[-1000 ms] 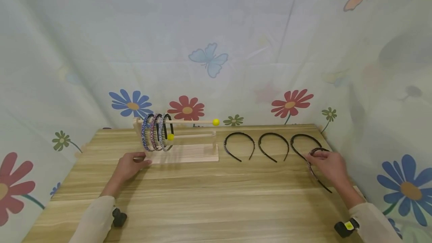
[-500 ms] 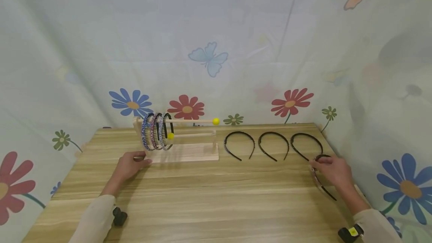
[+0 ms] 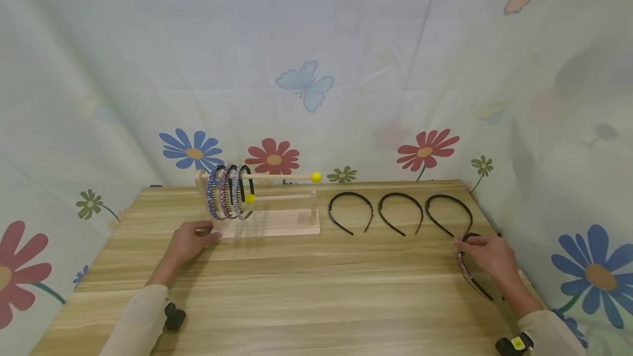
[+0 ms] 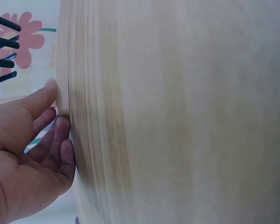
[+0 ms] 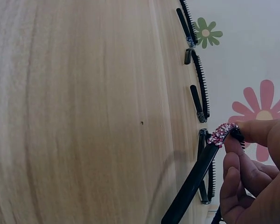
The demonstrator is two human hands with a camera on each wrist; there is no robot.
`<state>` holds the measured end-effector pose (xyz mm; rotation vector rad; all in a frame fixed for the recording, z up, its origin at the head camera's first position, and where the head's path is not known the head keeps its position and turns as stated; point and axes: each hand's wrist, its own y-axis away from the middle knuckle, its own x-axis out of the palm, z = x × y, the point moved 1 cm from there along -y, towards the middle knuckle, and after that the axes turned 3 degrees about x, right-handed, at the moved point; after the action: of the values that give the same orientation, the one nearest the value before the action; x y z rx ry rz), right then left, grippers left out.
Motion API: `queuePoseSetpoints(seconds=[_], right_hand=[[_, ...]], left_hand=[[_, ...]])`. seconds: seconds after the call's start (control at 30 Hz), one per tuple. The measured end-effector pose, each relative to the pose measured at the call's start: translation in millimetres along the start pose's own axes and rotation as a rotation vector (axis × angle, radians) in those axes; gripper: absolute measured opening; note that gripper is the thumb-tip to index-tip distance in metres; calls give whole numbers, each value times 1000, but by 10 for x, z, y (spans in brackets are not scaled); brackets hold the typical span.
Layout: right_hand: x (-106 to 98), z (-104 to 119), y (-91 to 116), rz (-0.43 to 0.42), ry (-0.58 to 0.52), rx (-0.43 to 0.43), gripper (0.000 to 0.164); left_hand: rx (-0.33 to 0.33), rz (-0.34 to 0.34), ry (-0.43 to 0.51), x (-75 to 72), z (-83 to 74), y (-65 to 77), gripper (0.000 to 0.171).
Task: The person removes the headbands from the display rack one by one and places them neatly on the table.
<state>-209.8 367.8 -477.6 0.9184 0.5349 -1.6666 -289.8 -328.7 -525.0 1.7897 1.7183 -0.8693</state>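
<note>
Near the table's right edge my right hand (image 3: 492,257) pinches a black headband (image 5: 190,186) with pink rhinestones between thumb and fingers. The headband hangs tilted, one end toward me; my hand covers part of it. At the back left stands a wooden headband stand (image 3: 282,225). My left hand (image 3: 188,243) holds the left front corner of its base, thumb and fingertips against the wood in the left wrist view. On the stand's upper rod hang a blue headband (image 3: 211,194), a pink headband (image 3: 223,194) and a silver headband (image 3: 236,194), side by side.
Three more black headbands lie in a row right of the stand: a left headband (image 3: 350,193), a middle headband (image 3: 401,194) and a right headband (image 3: 449,196). The stand's rods end in a yellow ball (image 3: 316,177) and another yellow tip (image 3: 249,199). A flowered curtain (image 3: 306,125) hangs behind.
My right hand has drawn the pink headband slightly rightward and toward me, off the rightmost lying headband. My left hand and the stand have stayed put.
</note>
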Motion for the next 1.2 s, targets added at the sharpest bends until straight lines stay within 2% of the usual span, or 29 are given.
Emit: queuePoseSetpoints(seconds=[0.2,0.37,0.7,0.93,1.2], right_hand=[[-3,-6,-47,49,37,-3,73],[39,-32,-46,49,36,-14,68],[99,-56,-43,21,36,-92,54],[138,-104,-60,50,8,-54,60],[107,-144,-57,62,-16,-45,59]], left_hand=[[7,1,-25,-13,1,-16,53],[-1,5,-10,4,3,2,53],[-18,10,-14,2,-17,14,53],[-9,9,-14,-2,-17,15,54],[-4,2,-6,-9,-33,25,53]])
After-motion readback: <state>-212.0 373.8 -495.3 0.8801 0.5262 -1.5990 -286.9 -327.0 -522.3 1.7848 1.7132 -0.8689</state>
